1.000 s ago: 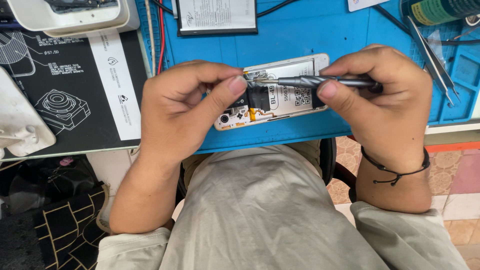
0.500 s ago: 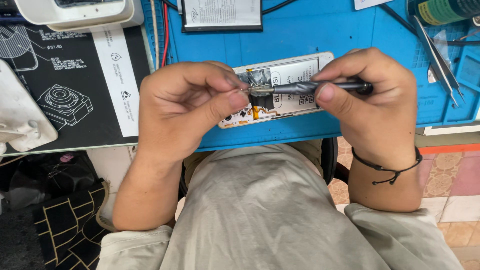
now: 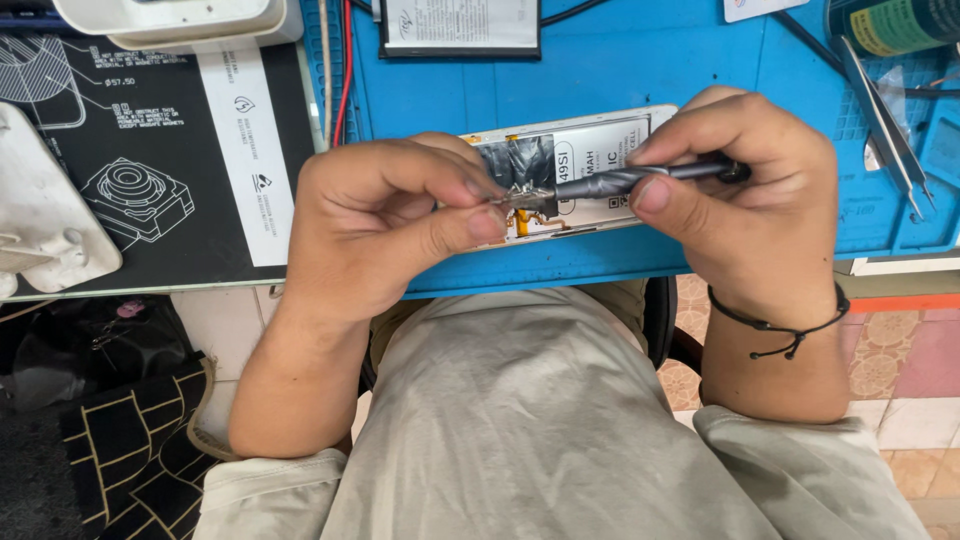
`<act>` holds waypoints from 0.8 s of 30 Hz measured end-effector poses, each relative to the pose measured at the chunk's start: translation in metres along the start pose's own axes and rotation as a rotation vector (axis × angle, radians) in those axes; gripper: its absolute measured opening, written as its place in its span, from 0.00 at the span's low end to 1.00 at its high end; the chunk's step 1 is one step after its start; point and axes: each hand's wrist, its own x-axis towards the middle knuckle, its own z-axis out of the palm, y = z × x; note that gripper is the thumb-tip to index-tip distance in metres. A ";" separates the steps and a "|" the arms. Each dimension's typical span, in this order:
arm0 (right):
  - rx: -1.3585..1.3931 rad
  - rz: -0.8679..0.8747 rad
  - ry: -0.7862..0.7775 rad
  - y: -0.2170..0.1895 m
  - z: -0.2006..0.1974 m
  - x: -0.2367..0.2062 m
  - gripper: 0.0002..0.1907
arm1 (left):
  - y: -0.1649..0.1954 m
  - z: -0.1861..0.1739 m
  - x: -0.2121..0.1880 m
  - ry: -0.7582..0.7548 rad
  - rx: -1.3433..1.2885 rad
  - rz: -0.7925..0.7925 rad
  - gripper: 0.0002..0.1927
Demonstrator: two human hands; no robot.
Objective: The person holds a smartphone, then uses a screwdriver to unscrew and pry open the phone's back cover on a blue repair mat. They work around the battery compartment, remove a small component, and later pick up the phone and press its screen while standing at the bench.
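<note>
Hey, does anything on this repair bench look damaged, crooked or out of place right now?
Nothing looks spilled or broken. The white opened phone lies slightly tilted on the blue work mat, back cover off and insides exposed. The left hand pinches something small at its middle, where the right hand points a dark grey screwdriver.

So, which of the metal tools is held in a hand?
The dark screwdriver, gripped by the right hand over the opened phone; the tweezers lie untouched on the blue mat.

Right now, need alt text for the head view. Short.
Seen from above, the right hand holds a dark screwdriver with its tip at an opened phone, which the left hand steadies at its fingers over a blue work mat. Tweezers lie to the right.
</note>
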 end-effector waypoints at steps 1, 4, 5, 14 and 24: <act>-0.049 0.030 -0.014 -0.004 -0.001 0.002 0.09 | 0.001 -0.001 0.000 -0.022 0.065 0.027 0.09; -0.248 0.000 -0.100 -0.024 -0.002 0.012 0.09 | 0.005 -0.007 -0.001 -0.065 0.344 0.127 0.22; -0.310 -0.033 -0.126 -0.033 -0.002 0.016 0.09 | 0.009 -0.008 -0.003 -0.059 0.350 0.126 0.33; -0.975 -0.683 -0.500 -0.094 0.021 0.044 0.09 | 0.008 -0.015 -0.019 0.118 0.274 0.105 0.60; -1.139 -0.790 -0.614 -0.097 0.054 0.053 0.11 | -0.001 -0.019 -0.017 0.103 0.258 0.113 0.54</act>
